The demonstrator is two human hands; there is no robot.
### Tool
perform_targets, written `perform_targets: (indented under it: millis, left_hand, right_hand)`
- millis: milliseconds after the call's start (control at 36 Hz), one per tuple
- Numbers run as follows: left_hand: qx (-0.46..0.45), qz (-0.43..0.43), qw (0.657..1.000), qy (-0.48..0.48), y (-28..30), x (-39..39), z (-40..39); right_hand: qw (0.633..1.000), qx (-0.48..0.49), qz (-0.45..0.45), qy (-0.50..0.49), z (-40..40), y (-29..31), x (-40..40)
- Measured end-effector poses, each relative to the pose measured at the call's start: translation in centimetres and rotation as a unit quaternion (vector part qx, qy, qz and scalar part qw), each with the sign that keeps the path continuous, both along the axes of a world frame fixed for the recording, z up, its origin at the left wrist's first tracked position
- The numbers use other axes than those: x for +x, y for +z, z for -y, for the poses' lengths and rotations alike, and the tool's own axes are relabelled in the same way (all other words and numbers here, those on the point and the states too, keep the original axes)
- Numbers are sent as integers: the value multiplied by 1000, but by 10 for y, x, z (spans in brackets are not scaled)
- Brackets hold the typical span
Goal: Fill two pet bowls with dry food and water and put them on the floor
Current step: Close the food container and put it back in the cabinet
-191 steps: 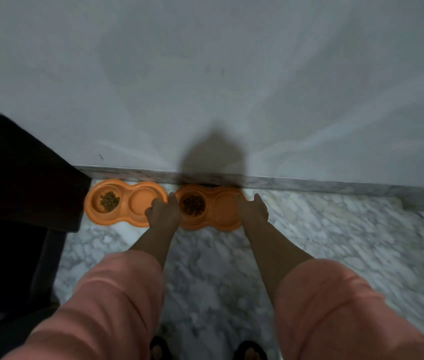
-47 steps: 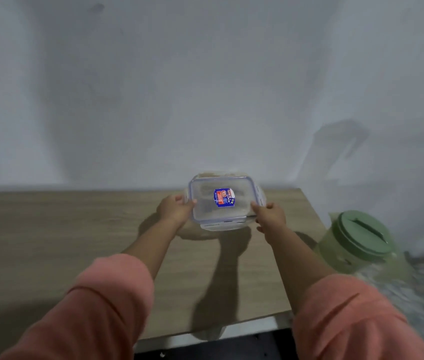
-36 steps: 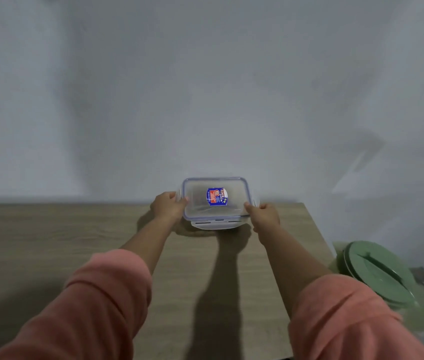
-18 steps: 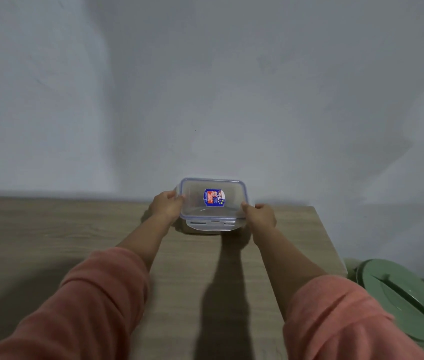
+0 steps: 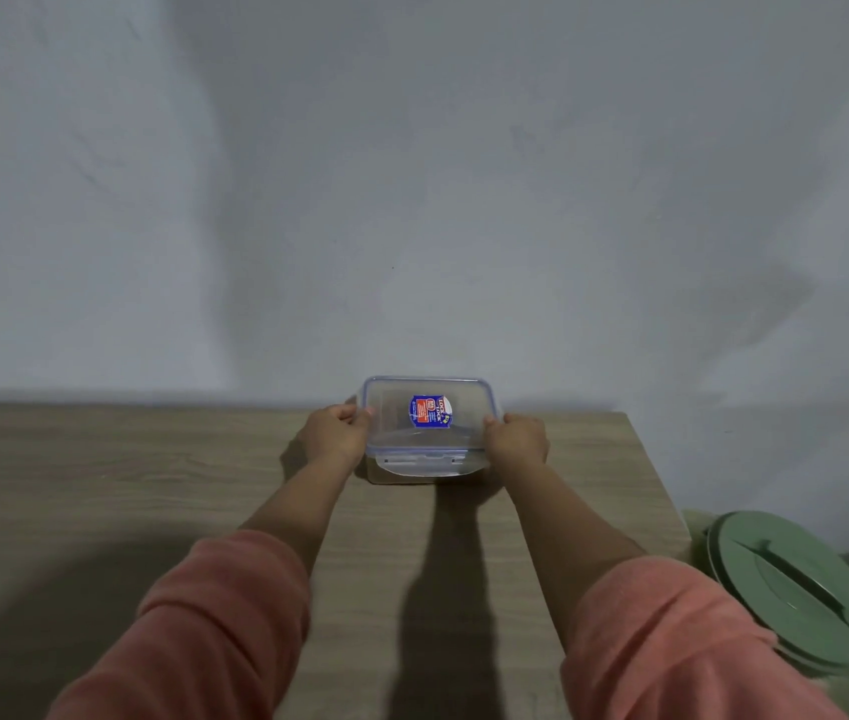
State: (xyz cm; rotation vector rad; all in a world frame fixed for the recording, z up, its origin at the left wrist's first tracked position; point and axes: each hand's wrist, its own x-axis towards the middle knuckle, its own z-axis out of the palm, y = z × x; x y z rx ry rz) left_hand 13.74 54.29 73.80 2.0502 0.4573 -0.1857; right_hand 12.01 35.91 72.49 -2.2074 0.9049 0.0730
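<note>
A clear plastic food container (image 5: 428, 426) with a blue-edged lid and a blue-and-red sticker rests on the wooden table (image 5: 152, 485), close to the wall. My left hand (image 5: 335, 433) grips its left side and my right hand (image 5: 516, 440) grips its right side. The front clip of the lid hangs down. What is inside the container cannot be made out. No pet bowls are in view.
A green jug with a round green lid (image 5: 796, 589) stands low beyond the table's right edge. The grey wall (image 5: 412, 174) rises straight behind the table. My pink sleeves fill the bottom of the view.
Earlier both hands were on an orange double bowl on the floor. Now they hold the clear container, which has moved back to the wall and come to rest on the table.
</note>
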Motion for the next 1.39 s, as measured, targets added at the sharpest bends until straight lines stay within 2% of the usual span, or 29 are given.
perform_targets:
  millis: [250,389,472,583,695,861,945,1028,1111,1223,1389]
  left_hand:
    - [37,-26,999,4,-11,3,2]
    - [91,-26,993,-77,-18,24,-6]
    - [178,27,967,-182,-15,34,3]
    - [258,68,916,-299,-16,36,19]
    - [294,97,898,-312,-10,40,31]
    - [336,75,875,-341,-2,51,39]
    - [335,68,874,-346,-2,56,39]
    - [362,70,854,-368,-6,62,40]
    - [346,62,864,-359,-13,72,39]
    - [298,62,885,-353,-26,79,33]
    - [57,55,981,-179,-47,49,16]
  right_hand:
    - [999,33,5,-17,-3,-6,4]
    - [999,-12,8,39,-1,-9,6]
    - [989,-31,41,139,-3,-11,-7]
    - [965,-80,-6,251,-7,-12,-20]
    - [958,-115,-30,260,-6,-15,-16]
    - [956,-123,-25,265,-6,-14,-16]
    - [955,-125,-20,267,-7,-14,-17]
    - [954,-150,-16,261,-8,-16,-18]
    - [947,-189,-13,259,-9,-19,-19]
    - [948,-182,-9,259,-9,-20,-18]
    - [961,-123,34,244,-8,-24,-17]
